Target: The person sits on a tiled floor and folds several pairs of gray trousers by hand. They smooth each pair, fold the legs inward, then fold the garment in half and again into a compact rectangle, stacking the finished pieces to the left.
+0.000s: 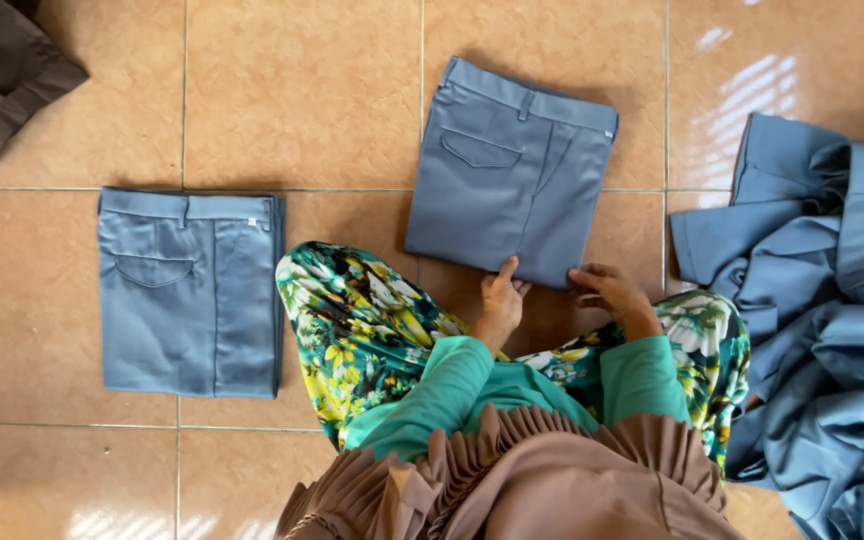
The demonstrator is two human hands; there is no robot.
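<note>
Tan glossy tile floor (302, 90). Folded grey-blue cotton trousers (507, 170) at 12 o'clock; left hand (502, 298) fingertips flat on hem, right hand (607, 290) loosely curled pinching edge, pinning fold flat. Second folded grey-blue pair (190, 290) at 9, unfolded grey-blue heap (822, 330) at 3.

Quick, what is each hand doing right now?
Left hand: open, fingertips resting on the near edge of the folded grey trousers.
Right hand: fingers curled at the same edge; whether it grips cannot be told.
</note>
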